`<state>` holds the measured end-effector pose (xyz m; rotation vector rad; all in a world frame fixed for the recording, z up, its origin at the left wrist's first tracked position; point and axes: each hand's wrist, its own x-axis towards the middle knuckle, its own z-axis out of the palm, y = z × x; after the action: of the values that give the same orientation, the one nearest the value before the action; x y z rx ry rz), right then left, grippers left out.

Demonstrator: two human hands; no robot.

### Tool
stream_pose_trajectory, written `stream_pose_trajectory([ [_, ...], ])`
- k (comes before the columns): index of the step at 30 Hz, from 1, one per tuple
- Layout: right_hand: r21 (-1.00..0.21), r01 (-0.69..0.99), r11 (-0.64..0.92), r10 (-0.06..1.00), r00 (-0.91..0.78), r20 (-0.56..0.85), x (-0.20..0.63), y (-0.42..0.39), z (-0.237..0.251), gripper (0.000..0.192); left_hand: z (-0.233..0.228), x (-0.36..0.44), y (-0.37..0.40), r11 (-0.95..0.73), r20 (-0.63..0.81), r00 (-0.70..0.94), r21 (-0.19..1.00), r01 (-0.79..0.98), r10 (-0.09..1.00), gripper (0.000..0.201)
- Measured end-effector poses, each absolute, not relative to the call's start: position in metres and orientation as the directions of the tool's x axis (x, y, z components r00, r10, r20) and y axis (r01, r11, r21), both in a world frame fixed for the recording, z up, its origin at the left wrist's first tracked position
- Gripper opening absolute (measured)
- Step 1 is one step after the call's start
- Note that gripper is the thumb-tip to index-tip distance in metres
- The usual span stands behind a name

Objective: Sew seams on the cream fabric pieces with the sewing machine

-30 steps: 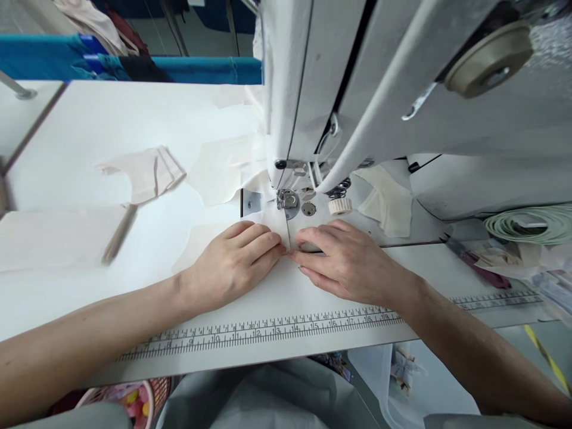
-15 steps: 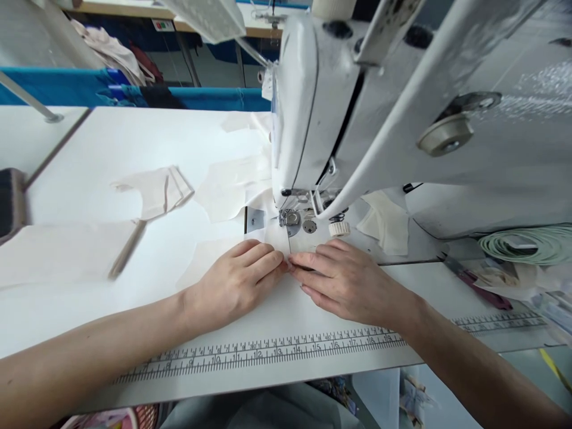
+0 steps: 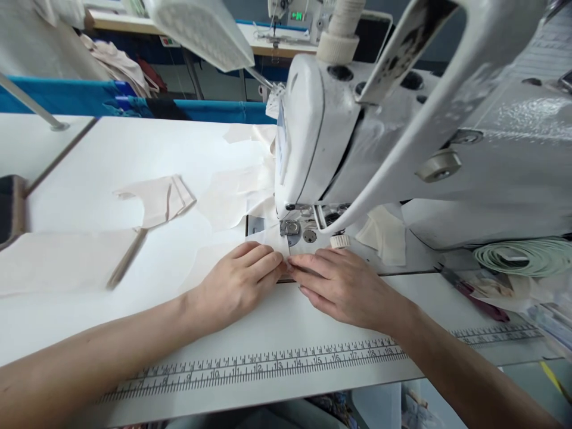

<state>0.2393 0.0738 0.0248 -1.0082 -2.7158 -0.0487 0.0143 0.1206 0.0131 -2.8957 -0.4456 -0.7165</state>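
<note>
White bench [image 3: 259, 325] runs along the near side of the foot [image 3: 290, 228], a printed ruler [image 3: 277, 364] along its front edge. Between ruler and foot the two hands meet, just on the near side of the foot. The left hand [image 3: 243, 280] has its fingers bent together, seemingly pinching the near end of the cloth [image 3: 279, 237]; the right hand [image 3: 344, 283] brings its fingertips to the same spot from the right, though whether they pinch or only press cannot be told. That cloth reaches from the fingertips to the foot, its right edge nearly in line with it. Over the last second the view has tipped up, baring more of the machine [image 3: 304, 131] above the foot, while the hands have kept almost the same pose; any gain toward the foot is too slight to be sure of. So this looks like steadying and lining up the edge rather than a long feed. Left of the foot lie a long piece [image 3: 67, 259] and a folded piece [image 3: 163, 199]; right of it, a cream piece [image 3: 388, 235] and, farther right, a green coil [image 3: 513, 256]. Beyond the foot, blue fabric [image 3: 58, 92] borders the bench, and past that stands another bench [image 3: 129, 24].
</note>
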Motion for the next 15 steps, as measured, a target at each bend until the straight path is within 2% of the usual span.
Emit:
stream_pose_trajectory([
  [8,-0.018,0.672,0.741,0.656,-0.717,0.235,0.238,0.085,0.024,0.029,0.006,0.012,0.135,-0.929,0.489,0.824,-0.07,0.363,0.285,0.014],
  [15,0.046,0.691,0.721,0.668,-0.712,0.215,0.237,0.083,0.024,0.031,0.012,0.012,0.138,-0.934,0.425,0.865,-0.109,0.341,0.267,0.017],
])
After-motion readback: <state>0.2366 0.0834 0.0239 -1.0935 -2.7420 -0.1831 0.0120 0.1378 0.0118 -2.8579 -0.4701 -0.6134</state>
